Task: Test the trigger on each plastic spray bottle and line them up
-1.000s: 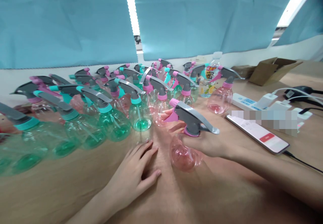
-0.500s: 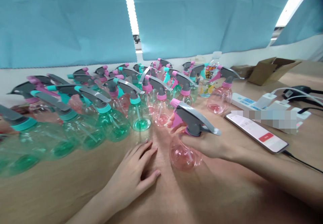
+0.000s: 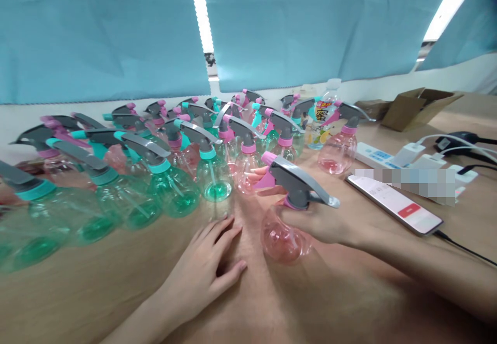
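A clear pink spray bottle (image 3: 285, 235) with a grey and pink trigger head stands upright on the table, right of centre. Around its neck is my right hand (image 3: 310, 222), the thumb side against the bottle and the fingertips stretched out past the pink trigger. My left hand (image 3: 212, 261) lies flat on the table, palm down, its fingers apart and holding nothing. Just beyond it stands a green spray bottle (image 3: 215, 178) with a turquoise collar. Another pink spray bottle (image 3: 337, 147) stands farther back on the right.
Several green and pink spray bottles (image 3: 174, 189) crowd the left and back of the table (image 3: 116, 292). On the right are a phone (image 3: 392, 204) with a cable, a power strip (image 3: 376, 155) with chargers, a black device (image 3: 458, 142) and an open cardboard box (image 3: 419, 108).
The fingers of my right hand have straightened away from the pink trigger, which they were curled against before. My left hand and the bottles have not visibly moved.
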{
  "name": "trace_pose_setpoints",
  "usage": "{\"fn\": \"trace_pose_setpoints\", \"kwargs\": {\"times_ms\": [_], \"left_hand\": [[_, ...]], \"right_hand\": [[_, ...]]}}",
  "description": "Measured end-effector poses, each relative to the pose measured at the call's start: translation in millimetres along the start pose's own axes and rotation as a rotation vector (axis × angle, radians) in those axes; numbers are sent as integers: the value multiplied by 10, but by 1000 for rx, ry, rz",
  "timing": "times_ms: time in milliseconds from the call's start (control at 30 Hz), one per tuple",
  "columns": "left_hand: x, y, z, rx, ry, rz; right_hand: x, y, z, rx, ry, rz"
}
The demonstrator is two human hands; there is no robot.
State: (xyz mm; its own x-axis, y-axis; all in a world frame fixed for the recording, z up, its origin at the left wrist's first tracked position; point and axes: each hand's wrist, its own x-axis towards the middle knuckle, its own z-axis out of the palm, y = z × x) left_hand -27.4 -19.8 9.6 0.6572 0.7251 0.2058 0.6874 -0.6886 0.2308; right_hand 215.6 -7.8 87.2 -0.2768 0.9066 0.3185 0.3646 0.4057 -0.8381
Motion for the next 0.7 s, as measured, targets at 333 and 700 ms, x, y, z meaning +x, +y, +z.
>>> {"fn": "trace_pose_setpoints", "kwargs": {"times_ms": [333,700], "left_hand": [[-4,1,7,6,6,6],[-10,5,5,10,1,10]], "right_hand": [[-20,126,29,-3,5,-40],[-32,154,27,17,-7,-57]]}}
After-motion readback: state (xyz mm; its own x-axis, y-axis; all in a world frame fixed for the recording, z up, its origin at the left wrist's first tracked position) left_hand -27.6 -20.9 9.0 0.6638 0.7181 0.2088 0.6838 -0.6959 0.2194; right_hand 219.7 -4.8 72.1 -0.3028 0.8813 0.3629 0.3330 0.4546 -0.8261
